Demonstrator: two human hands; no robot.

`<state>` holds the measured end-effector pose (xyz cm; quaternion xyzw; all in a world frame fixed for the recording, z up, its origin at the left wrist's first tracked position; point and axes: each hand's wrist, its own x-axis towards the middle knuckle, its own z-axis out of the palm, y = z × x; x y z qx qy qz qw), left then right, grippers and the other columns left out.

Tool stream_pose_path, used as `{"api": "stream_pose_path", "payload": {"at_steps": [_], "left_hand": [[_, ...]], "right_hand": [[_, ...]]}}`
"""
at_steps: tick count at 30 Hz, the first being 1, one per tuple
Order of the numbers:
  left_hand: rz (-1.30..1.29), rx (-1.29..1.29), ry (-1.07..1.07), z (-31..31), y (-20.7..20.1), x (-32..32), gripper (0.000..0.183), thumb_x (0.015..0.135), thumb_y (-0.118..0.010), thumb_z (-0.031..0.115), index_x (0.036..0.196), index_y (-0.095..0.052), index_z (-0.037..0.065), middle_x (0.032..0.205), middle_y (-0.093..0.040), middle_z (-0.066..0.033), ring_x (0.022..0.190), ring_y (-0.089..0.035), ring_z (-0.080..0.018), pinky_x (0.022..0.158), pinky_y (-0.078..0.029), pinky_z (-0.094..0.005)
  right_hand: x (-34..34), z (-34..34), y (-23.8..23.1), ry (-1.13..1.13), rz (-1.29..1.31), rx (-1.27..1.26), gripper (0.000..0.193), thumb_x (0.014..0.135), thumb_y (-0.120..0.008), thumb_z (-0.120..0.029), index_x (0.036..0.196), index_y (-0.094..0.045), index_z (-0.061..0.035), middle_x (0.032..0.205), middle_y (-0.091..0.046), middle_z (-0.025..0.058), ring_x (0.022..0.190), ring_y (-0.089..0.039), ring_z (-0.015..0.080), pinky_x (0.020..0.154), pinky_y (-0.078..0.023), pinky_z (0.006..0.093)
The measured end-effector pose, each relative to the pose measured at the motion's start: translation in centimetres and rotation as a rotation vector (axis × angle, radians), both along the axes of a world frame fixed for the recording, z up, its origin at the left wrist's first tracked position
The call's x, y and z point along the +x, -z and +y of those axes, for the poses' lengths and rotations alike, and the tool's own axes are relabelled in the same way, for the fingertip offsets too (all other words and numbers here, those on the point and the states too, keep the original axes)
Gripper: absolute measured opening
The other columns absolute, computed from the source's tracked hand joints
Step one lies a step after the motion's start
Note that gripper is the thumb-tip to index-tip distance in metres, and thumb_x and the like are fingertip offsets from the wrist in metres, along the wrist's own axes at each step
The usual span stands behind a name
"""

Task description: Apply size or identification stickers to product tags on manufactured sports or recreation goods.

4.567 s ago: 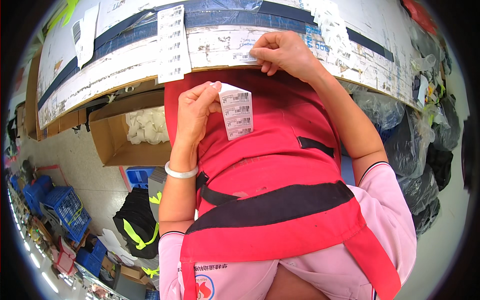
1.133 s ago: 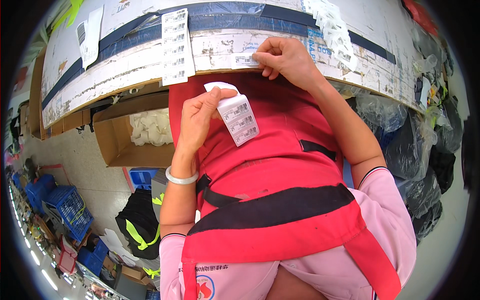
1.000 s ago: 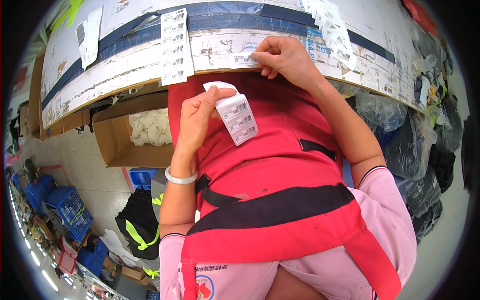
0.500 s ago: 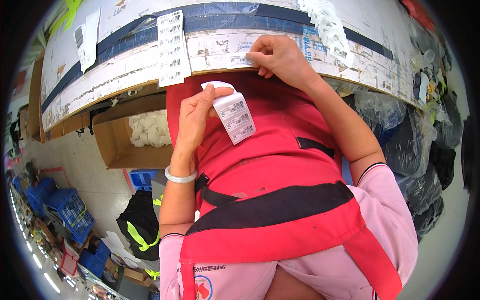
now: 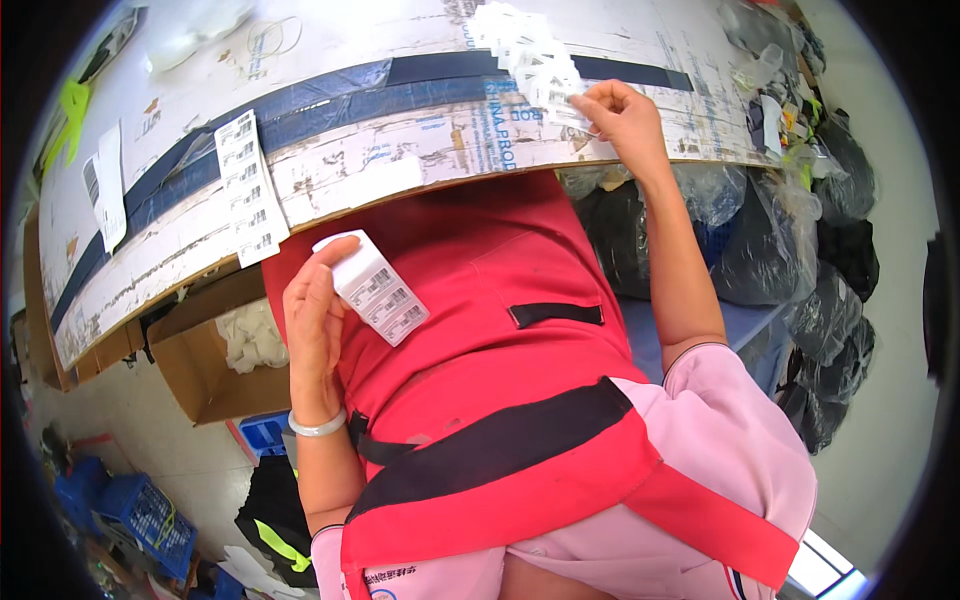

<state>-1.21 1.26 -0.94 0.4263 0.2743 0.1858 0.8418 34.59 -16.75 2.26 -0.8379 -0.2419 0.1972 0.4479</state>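
Labels point(image 5: 380, 292) hang in a folded strip before the apron point(image 5: 470, 350), pinched by the left hand point(image 5: 316, 312), while the right hand point(image 5: 628, 125), its hold unclear, bends at the label pile point(image 5: 530, 62) on the table point(image 5: 190, 205).

You wear a red apron point(image 5: 470, 355) over a pink short-sleeved shirt point(image 5: 740, 430) — thin dark trim point(image 5: 684, 356) edges its sleeves, and dark lettering point(image 5: 405, 573) marks the chest. A broad black band point(image 5: 495, 447) crosses the apron's bib, with a short black strip point(image 5: 556, 314) farther down and a dark strap point(image 5: 385, 450) at its left side. A pale bangle point(image 5: 318, 427) rings your left wrist.
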Motion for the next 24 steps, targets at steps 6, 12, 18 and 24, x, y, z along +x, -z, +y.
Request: {"api": "stream_pose_path", "payload": {"at_steps": [6, 12, 18, 24], "left_hand": [[0.134, 0.038, 0.070, 0.1, -0.5, -0.1, 0.024, 0.088, -0.060, 0.001, 0.111, -0.064, -0.002, 0.097, -0.067, -0.0041, 0.083, -0.059, -0.0076, 0.071, -0.046, -0.0201], [0.118, 0.067, 0.023, -0.5, 0.0, 0.0, 0.021, 0.090, -0.059, 0.002, 0.110, -0.066, -0.002, 0.096, -0.067, -0.0047, 0.085, -0.060, -0.0080, 0.075, -0.047, -0.0203], [0.057, 0.035, 0.064, -0.3, -0.8, 0.1, 0.024, 0.089, -0.062, 0.002, 0.112, -0.065, -0.002, 0.100, -0.067, -0.0051, 0.088, -0.060, -0.0079, 0.078, -0.048, -0.0221], [0.174, 0.161, 0.149, -0.3, -0.2, -0.7, 0.021, 0.085, -0.068, 0.002, 0.105, -0.069, -0.002, 0.093, -0.068, -0.0032, 0.083, -0.060, -0.0074, 0.073, -0.049, -0.0212]], "right_hand": [[-0.6, 0.1, 1.0, 0.053, -0.526, -0.437, 0.033, 0.076, -0.076, -0.033, 0.092, -0.063, -0.0061, 0.070, -0.061, 0.0056, 0.067, -0.060, 0.0175, 0.062, -0.047, 0.0320], [-12.6, 4.0, -1.0, -0.526, 0.175, 0.031, 0.016, 0.087, -0.067, -0.016, 0.093, -0.066, -0.0012, 0.077, -0.062, 0.0004, 0.066, -0.055, 0.0089, 0.063, -0.047, 0.0246], [-17.5, 6.4, -0.9, -0.716, 0.756, -0.054, 0.015, 0.090, -0.064, -0.015, 0.092, -0.066, 0.0001, 0.074, -0.063, 0.0031, 0.064, -0.056, 0.0069, 0.057, -0.047, 0.0222], [-18.4, 6.9, 0.0, -0.627, 0.784, -0.020, 0.017, 0.091, -0.062, -0.014, 0.091, -0.064, 0.0025, 0.076, -0.063, 0.0033, 0.066, -0.059, 0.0077, 0.056, -0.048, 0.0222]]}}
